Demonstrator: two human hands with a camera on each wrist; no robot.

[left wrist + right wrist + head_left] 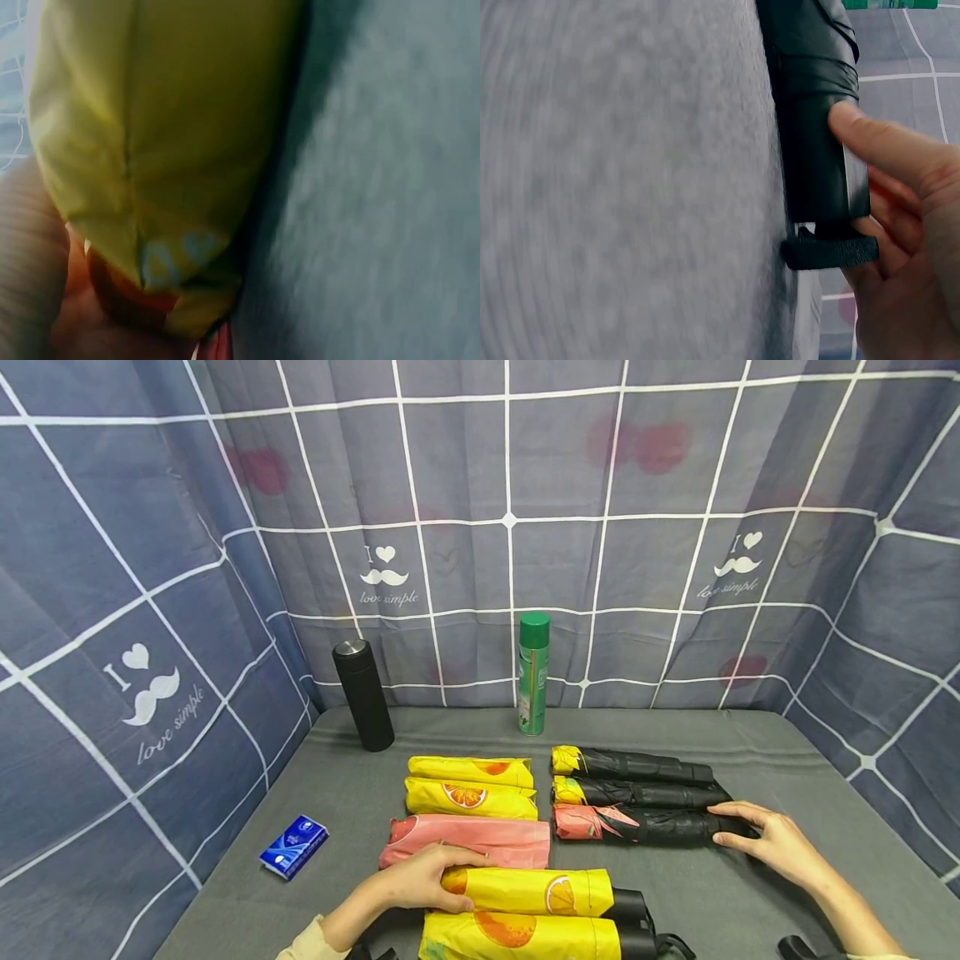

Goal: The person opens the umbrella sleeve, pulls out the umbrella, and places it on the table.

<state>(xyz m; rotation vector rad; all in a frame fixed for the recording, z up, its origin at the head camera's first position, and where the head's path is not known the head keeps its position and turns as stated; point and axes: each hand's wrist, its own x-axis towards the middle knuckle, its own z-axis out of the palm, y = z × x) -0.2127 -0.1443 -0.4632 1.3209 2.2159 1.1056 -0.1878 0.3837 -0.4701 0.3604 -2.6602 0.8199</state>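
Observation:
My left hand point(420, 878) grips the left end of a yellow-sleeved folded umbrella point(536, 892) with an orange-slice print and a black handle. In the left wrist view, its yellow sleeve point(172, 112) fills much of the picture. Below it in the head view lies another yellow-sleeved umbrella point(525, 937). At the right, my right hand point(783, 843) pinches the handle end of a black folded umbrella with a pink tip point(652, 827). The right wrist view shows the thumb on its black handle point(814, 157), above a wrist strap point(832, 253).
Flat sleeves, one pink point(480, 839) and two yellow point(468, 797), lie mid-table. Two black umbrellas with yellow ends point(637, 766) lie behind the pink-tipped one. A black flask point(365, 697), a green spray can point(533, 677) and a blue tissue pack point(294, 847) stand or lie around.

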